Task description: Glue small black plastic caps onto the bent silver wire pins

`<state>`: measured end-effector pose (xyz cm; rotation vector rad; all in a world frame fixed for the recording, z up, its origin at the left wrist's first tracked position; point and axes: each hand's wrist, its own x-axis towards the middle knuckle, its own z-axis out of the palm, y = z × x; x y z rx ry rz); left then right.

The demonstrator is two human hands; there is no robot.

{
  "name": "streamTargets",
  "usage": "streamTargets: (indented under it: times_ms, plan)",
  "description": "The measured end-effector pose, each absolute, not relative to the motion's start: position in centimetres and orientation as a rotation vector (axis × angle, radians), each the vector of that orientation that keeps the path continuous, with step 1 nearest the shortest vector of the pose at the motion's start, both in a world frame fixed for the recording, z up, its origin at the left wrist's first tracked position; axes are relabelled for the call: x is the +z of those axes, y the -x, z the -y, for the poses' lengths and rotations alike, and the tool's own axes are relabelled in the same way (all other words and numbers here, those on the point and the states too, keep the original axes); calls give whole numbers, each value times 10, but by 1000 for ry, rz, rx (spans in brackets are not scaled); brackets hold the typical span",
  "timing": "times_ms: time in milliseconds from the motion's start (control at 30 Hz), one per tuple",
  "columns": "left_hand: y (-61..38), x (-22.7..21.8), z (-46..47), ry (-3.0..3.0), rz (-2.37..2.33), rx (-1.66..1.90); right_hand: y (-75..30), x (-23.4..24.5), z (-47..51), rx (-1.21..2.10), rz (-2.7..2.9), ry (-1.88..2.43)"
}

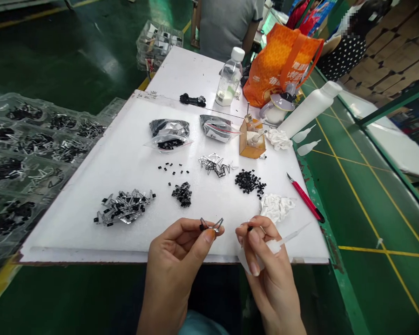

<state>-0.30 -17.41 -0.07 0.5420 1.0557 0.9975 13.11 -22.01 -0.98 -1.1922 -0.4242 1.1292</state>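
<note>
Foam board [125, 153], white and flat, spreads ahead of both hands and bears nearly everything else. Clear plastic trays [28, 149] of dark parts lie well out to the left of the left hand [176, 260], off the board's edge. Far ahead of the right hand [268, 270] sits an orange bag [279, 60], with a white bottle [310, 109] lying on its side just right of it. Nearer, a heap of finished clips [124, 207] lies ahead and left of the left hand, a loose pile of black pieces [248, 181] ahead of the right hand, and a crumpled white cloth [275, 207] just beyond the right fingertips (a red knife [305, 197] lies to its right). The right hand is closed around a slim clear applicator [286, 239] whose nozzle points away to the right, and its thumb and forefinger pinch a tiny black piece [250, 228]. The left hand grips a small metal clip [212, 225] between thumb and fingertips, held just above the board's near edge, close to the right hand but not touching it.
</note>
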Motion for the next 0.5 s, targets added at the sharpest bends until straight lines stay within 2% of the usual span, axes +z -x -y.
streamTargets:
  times_ms: [500]
  plan:
    - [-3, 19, 181, -847, -1298, 1042, -115, -19, 223, 961, 681, 1190]
